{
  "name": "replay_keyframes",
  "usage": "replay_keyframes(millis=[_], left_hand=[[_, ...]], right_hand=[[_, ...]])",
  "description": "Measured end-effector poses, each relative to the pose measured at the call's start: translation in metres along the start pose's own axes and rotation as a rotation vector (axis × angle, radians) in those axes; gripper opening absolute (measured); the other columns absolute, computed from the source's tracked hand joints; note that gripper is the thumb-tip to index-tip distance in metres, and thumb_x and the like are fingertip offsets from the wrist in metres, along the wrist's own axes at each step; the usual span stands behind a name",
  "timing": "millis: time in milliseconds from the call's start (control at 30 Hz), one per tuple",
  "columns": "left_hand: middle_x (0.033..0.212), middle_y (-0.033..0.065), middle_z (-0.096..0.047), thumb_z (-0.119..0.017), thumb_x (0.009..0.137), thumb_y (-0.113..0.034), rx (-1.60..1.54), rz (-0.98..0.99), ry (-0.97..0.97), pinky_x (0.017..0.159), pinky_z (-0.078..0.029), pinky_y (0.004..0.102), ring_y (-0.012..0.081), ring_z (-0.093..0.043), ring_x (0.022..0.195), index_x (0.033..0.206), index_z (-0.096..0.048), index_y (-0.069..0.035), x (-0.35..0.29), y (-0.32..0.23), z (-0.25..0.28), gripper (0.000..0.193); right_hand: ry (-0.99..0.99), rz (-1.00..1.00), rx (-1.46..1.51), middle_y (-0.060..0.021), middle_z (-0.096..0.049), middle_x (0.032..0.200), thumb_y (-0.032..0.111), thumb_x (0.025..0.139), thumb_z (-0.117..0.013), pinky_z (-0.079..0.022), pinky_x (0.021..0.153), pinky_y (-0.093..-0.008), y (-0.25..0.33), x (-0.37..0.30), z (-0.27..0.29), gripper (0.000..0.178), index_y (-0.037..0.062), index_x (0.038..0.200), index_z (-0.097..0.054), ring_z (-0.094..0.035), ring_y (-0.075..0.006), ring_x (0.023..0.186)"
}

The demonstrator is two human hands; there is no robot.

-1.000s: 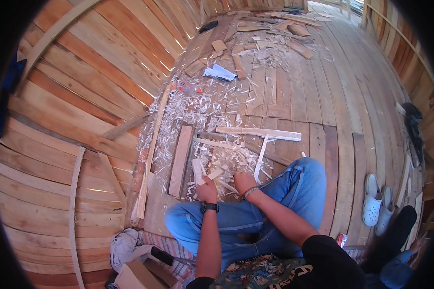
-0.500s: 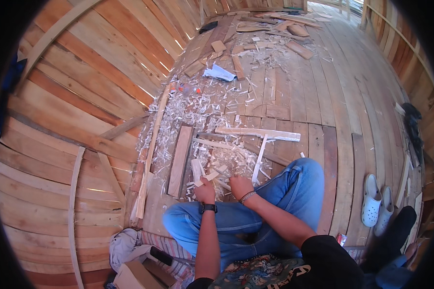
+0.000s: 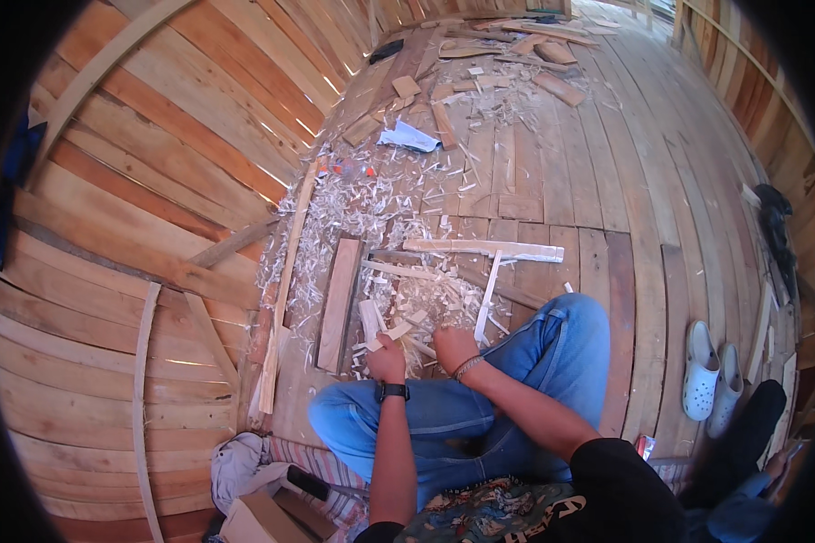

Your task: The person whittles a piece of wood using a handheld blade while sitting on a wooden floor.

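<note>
My left hand (image 3: 387, 360), with a dark watch on its wrist, is closed around the lower end of a small pale wood strip (image 3: 406, 327). The strip slants up to the right above the shavings. To its right, my right hand (image 3: 455, 349) makes a fist, a bracelet at the wrist. Whatever it grips is hidden by the fingers. Between and beyond the hands lies a heap of pale wood shavings (image 3: 433, 294). A short pale piece of wood (image 3: 369, 315) rests just beyond my left hand.
A thick reddish board (image 3: 340, 303) lies left of the hands. A long pale bar (image 3: 484, 250) lies beyond the heap, a thin white stick (image 3: 489, 297) touching it. Offcuts (image 3: 557, 88) litter the far floor. Light clogs (image 3: 700, 376) stand at right, near another person's dark-clad leg (image 3: 743, 443).
Hardly anything differs. The whole view has shifted slightly; both hands and the wood strip keep almost the same place and pose.
</note>
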State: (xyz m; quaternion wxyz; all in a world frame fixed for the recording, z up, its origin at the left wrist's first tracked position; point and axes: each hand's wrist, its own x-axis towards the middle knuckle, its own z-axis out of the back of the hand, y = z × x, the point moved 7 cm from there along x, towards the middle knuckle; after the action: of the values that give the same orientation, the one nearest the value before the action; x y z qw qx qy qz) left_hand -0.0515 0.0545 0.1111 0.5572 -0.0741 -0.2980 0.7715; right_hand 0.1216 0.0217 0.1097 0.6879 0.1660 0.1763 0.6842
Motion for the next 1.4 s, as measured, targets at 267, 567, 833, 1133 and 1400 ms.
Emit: replay_keyframes(millis=[267,567,833,1133,1400], left_hand=[[0.069,0.0245,-0.061,-0.04,0.089,-0.035,0.004,0.027,-0.028,0.056,-0.046,0.052,0.0431,-0.059,0.064,0.076,-0.065,0.002,0.005,0.001,-0.009,0.046],[0.072,0.0258,-0.061,-0.041,0.089,-0.033,-0.065,0.057,0.013,0.059,-0.045,0.0531,0.0443,-0.059,0.068,0.077,-0.064,0.002,0.009,0.008,-0.014,0.044],[0.076,0.0272,-0.061,-0.041,0.089,-0.033,-0.106,0.086,-0.022,0.061,-0.045,0.0542,0.046,-0.058,0.072,0.081,-0.063,0.003,0.008,0.018,-0.018,0.043],[0.071,0.0219,-0.063,-0.036,0.092,-0.039,-0.148,0.112,0.079,0.064,-0.045,0.0492,0.0407,-0.06,0.071,0.078,-0.063,0.003,0.012,0.029,-0.02,0.052],[0.072,0.025,-0.062,-0.04,0.09,-0.036,-0.155,0.093,0.04,0.059,-0.045,0.0529,0.0443,-0.059,0.067,0.079,-0.066,0.003,0.01,0.025,-0.019,0.048]], right_hand=[[-0.053,-0.014,0.064,-0.0166,-0.063,0.069,0.018,0.078,-0.055,-0.052,0.058,-0.0431,-0.003,0.003,-0.002,0.014,0.0063,0.078,-0.064,-0.065,-0.0318,0.066],[-0.084,0.012,0.202,-0.015,-0.062,0.078,0.024,0.081,-0.057,-0.05,0.058,-0.0454,0.009,-0.003,0.002,0.016,0.0076,0.081,-0.058,-0.062,-0.0346,0.067],[-0.118,0.032,0.29,-0.0138,-0.062,0.075,0.027,0.083,-0.057,-0.049,0.057,-0.046,0.019,-0.014,0.007,0.021,0.0086,0.091,-0.05,-0.062,-0.0349,0.068],[-0.008,-0.124,0.254,-0.0181,-0.063,0.069,0.032,0.089,-0.047,-0.048,0.057,-0.05,0.013,-0.009,0.002,0.025,0.0081,0.092,-0.049,-0.062,-0.0379,0.066],[0.027,-0.154,0.293,-0.0201,-0.063,0.072,0.03,0.088,-0.047,-0.049,0.061,-0.0511,-0.005,0.0,-0.012,0.023,0.0082,0.095,-0.051,-0.063,-0.0383,0.07]])
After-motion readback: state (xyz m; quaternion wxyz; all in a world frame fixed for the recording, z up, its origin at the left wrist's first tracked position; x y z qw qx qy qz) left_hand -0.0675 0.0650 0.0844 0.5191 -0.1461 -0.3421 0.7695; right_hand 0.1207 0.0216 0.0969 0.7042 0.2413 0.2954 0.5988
